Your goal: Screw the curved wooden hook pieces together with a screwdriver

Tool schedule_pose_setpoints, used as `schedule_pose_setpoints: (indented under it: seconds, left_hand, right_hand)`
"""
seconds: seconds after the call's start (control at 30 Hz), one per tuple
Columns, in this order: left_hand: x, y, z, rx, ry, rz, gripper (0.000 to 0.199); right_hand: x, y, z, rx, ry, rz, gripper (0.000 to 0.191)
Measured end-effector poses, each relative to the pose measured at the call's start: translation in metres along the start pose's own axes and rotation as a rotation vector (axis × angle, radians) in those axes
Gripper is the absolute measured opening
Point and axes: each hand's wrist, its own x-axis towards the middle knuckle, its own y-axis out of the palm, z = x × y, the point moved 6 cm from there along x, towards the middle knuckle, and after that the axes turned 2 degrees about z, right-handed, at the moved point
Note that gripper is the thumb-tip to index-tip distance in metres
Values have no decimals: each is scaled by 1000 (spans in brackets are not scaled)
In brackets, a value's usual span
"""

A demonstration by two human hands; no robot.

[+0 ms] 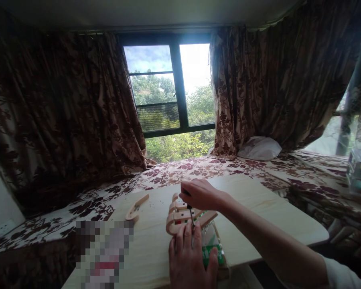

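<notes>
Several curved wooden pieces (pixel 175 216) with dark holes lie side by side on a green and white package (pixel 211 245) on the pale table. My right hand (pixel 200 192) is closed around the dark handle of a screwdriver (pixel 191 216), whose shaft points down at the wooden pieces. Just below, my left hand (pixel 189 257) rests palm down with its fingers on the near wooden piece, beside the screwdriver's tip. The tip itself is hidden by the fingers.
Another curved wooden piece (pixel 132 212) lies on the table (pixel 246 200) at the left, with small dark bits near it. Behind the table is a flower-patterned cloth (pixel 186 168) with a white bag (pixel 259 147). A blurred-out patch covers the table's left front.
</notes>
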Motion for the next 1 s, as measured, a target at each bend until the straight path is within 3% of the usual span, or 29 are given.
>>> schedule_pose_setpoints:
  seconds: [0.23, 0.5, 0.8, 1.0]
  left_hand:
    - [1, -3, -1, -45, -24, 21, 48]
    - [2, -4, -3, -20, -20, 37, 49]
    - [2, -7, -4, -68, -46, 49, 48]
    - [3, -8, -2, -25, -8, 61, 51]
  right_hand:
    - [3, 11, -14, -21, 202, -44, 32]
    - [-5, -3, -6, 57, 14, 20, 18]
    - [-2, 6, -17, 0, 173, 30, 29]
    - [-7, -8, -5, 26, 1, 74, 22]
